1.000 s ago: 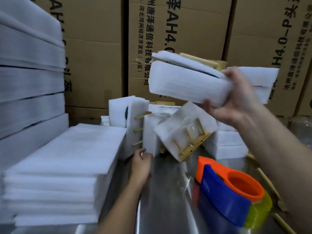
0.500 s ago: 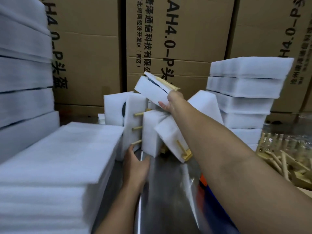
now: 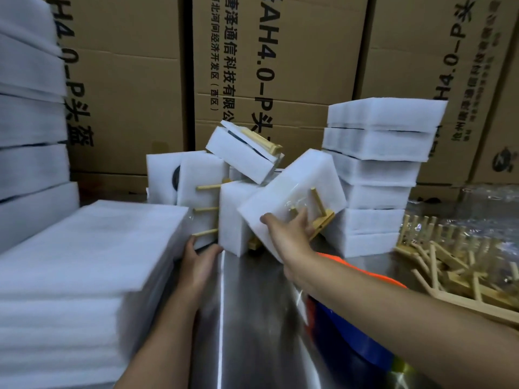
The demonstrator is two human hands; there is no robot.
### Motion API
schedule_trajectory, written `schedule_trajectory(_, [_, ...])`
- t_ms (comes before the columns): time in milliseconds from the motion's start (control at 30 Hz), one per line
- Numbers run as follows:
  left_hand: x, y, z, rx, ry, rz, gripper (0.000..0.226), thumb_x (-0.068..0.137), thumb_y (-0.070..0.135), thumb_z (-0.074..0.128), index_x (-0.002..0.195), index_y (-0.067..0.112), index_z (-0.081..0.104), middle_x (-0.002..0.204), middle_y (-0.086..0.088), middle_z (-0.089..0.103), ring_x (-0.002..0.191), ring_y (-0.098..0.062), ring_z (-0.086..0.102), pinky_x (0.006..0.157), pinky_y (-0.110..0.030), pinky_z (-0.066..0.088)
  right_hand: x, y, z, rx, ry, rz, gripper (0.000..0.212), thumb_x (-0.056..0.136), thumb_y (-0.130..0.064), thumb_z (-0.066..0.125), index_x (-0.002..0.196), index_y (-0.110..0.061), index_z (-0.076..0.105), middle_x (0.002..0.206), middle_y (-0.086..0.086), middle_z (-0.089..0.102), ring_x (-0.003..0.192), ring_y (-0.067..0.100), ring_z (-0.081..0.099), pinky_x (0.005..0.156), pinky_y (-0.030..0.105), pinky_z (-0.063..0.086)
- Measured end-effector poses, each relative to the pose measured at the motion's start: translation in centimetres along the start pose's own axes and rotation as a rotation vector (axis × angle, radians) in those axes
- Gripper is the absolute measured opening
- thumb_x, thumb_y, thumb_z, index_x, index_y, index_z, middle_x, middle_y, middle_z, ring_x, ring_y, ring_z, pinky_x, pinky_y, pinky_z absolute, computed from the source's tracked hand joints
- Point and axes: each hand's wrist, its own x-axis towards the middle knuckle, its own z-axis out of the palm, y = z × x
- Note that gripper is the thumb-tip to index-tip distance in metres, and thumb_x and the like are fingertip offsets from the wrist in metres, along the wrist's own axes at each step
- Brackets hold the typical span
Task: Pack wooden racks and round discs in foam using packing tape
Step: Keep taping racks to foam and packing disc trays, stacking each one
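Observation:
Several foam-wrapped packs with wooden rack pegs sticking out lean together at the back of the steel table (image 3: 252, 327). One wrapped pack (image 3: 241, 153) lies tilted on top of the heap, touched by neither hand. My right hand (image 3: 289, 237) lies with spread fingers on the taped face of a tilted pack (image 3: 297, 186), fingertips near its wooden peg. My left hand (image 3: 199, 262) rests against the bottom of the upright packs (image 3: 233, 217) beside the pegs, holding nothing. An orange and blue tape dispenser (image 3: 354, 341) sits under my right forearm.
A thick stack of white foam sheets (image 3: 84, 254) fills the left side. Finished foam packs are stacked at the right (image 3: 376, 169). Loose wooden racks (image 3: 466, 268) lie on plastic wrap at the far right. Cardboard boxes (image 3: 280, 66) wall off the back.
My right hand carried a wrapped pack to the heap, let it go on top, then dropped to the tilted pack below. My left hand stayed at the base of the upright packs.

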Motion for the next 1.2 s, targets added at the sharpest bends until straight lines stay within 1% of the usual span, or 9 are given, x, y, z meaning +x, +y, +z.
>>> schedule_trajectory(100, [-0.1,0.0,0.0,-0.003,-0.004,0.014,0.074,0.08,0.026,0.067,0.145,0.025,0.03,0.143,-0.006,0.041,0.125,-0.027,0.045,0.105,-0.046,0.038,2.7,-0.6,0.9,-0.108,-0.14,0.089,0.106,0.08,-0.047,0.066,0.15,-0.031,-0.012,0.158,0.002,-0.008,0.145,0.028,0.005,0.116,0.044,0.017])
schedule_trajectory(200, [-0.1,-0.2,0.0,0.006,-0.021,0.04,0.074,0.081,0.027,0.066,0.145,0.027,0.029,0.144,-0.004,0.039,0.127,-0.026,0.042,0.106,-0.047,0.037,6.8,-1.7,0.5,0.036,-0.219,0.107,0.107,0.078,-0.034,0.073,0.151,-0.03,-0.005,0.157,0.003,0.012,0.138,0.031,0.026,0.111,0.047,0.03])
schedule_trajectory(300, [-0.1,-0.2,0.0,0.011,-0.025,0.046,0.074,0.081,0.031,0.066,0.145,0.029,0.028,0.146,-0.003,0.036,0.129,-0.026,0.039,0.106,-0.048,0.036,9.1,-1.7,0.4,0.068,-0.294,0.119,0.106,0.08,-0.027,0.074,0.152,-0.029,-0.004,0.157,0.001,0.015,0.138,0.03,0.029,0.109,0.051,0.032])
schedule_trajectory(467, [-0.4,-0.4,0.6,0.029,-0.023,0.093,0.069,0.082,0.026,0.065,0.143,0.028,0.032,0.143,-0.003,0.04,0.127,-0.024,0.041,0.103,-0.04,0.037,10.0,-2.6,2.8,-0.09,-0.195,0.101,0.105,0.082,-0.034,0.071,0.152,-0.028,-0.007,0.157,0.007,0.009,0.139,0.035,0.024,0.104,0.047,0.038])
schedule_trajectory(633, [-1.0,-1.0,1.7,0.089,-0.047,0.181,0.065,0.081,0.013,0.065,0.139,0.025,0.038,0.123,0.008,0.044,0.099,-0.005,0.044,0.08,-0.024,0.036,9.5,-3.8,6.1,-0.311,-0.169,0.071,0.098,0.089,-0.039,0.062,0.151,-0.022,-0.013,0.157,0.017,-0.007,0.142,0.04,0.016,0.107,0.045,0.031])
schedule_trajectory(767, [-0.5,-1.5,1.8,0.167,-0.081,0.179,0.073,0.08,0.021,0.066,0.144,0.028,0.03,0.144,0.003,0.036,0.125,-0.014,0.04,0.099,-0.032,0.037,10.2,-3.4,7.1,-0.308,-0.212,0.021,0.096,0.089,-0.043,0.06,0.151,-0.024,-0.012,0.158,0.014,-0.009,0.143,0.039,0.013,0.109,0.045,0.029])
schedule_trajectory(900, [-0.1,-1.9,2.0,0.202,-0.112,0.187,0.073,0.081,0.02,0.066,0.144,0.03,0.029,0.146,0.003,0.035,0.116,-0.006,0.036,0.089,-0.026,0.033,10.4,-1.7,6.7,-0.246,-0.312,-0.072,0.093,0.088,-0.055,0.054,0.151,-0.026,-0.009,0.159,0.009,-0.008,0.145,0.034,0.006,0.115,0.048,0.02])
schedule_trajectory(1033, [0.5,-2.4,1.6,0.204,-0.115,0.182,0.074,0.082,0.018,0.066,0.145,0.026,0.029,0.149,0.003,0.034,0.122,-0.005,0.034,0.093,-0.027,0.033,10.9,-2.1,5.7,-0.49,-0.359,-0.116,0.09,0.091,-0.057,0.046,0.151,-0.017,-0.009,0.158,0.014,0.007,0.142,0.035,0.018,0.113,0.045,0.026])
schedule_trajectory(1200, [1.2,-2.3,1.4,0.167,-0.049,0.117,0.069,0.083,0.015,0.064,0.144,0.021,0.031,0.146,-0.007,0.039,0.129,-0.023,0.042,0.105,-0.041,0.038,11.3,-3.3,2.8,-0.694,-0.409,-0.211,0.083,0.094,-0.059,0.036,0.151,-0.005,0.011,0.156,0.011,0.022,0.141,0.03,0.026,0.11,0.036,0.026])
